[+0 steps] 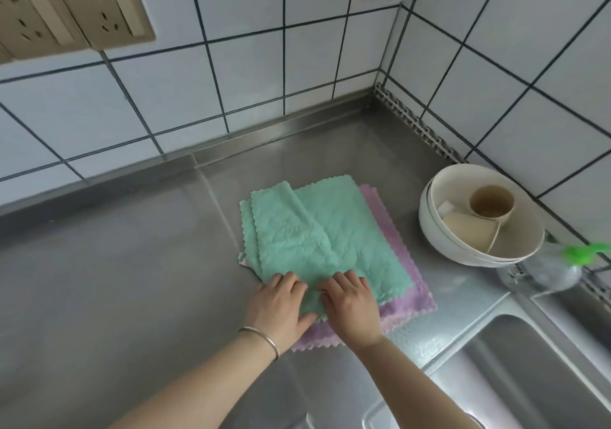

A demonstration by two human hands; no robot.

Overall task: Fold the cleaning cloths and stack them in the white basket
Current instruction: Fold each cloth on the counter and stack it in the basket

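A green cleaning cloth [317, 230] lies on the steel counter, its left part folded over towards the middle. It rests on a purple cloth [406, 299] that shows along the right and near edges; a pale pink corner peeks out at the left. My left hand [281, 306] lies on the near edge of the green cloth, thumb out over the cloth's corner. My right hand [350, 306] sits right beside it with curled fingers gripping the same near edge. No white basket is in view.
White bowls [439, 230] holding beige cups [489, 202] stand at the right by the tiled wall. A clear bottle with a green cap [585, 253] lies beyond them. A sink [515, 372] opens at the lower right. Wall sockets [99, 8] sit at the upper left.
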